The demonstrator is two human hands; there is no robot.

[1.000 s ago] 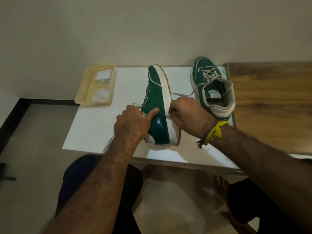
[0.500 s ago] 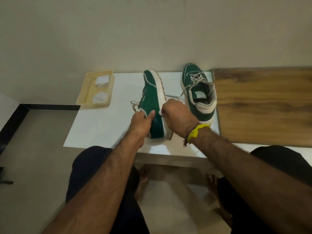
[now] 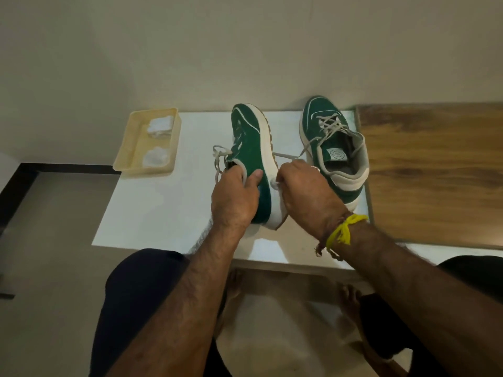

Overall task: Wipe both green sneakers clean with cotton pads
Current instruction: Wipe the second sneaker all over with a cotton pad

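With the left hand (image 3: pixel 234 198) clamped around the collar of the tipped green suede sneaker (image 3: pixel 251 148), the right hand (image 3: pixel 302 191), just beside, should rub its pinched white cotton pad (image 3: pixel 273 184) steadily along the pale midsole.

The scene is dimly lit (warm, yellowish). Glare is seen on the white table (image 3: pixel 168 213); edges are bent by wide-angle distortion.

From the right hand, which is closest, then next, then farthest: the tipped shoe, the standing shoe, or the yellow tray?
1. The tipped shoe: the right hand presses a pad on its white sole.
2. The standing shoe: just behind the hand, on the right.
3. The yellow tray: far left, at the table's corner.
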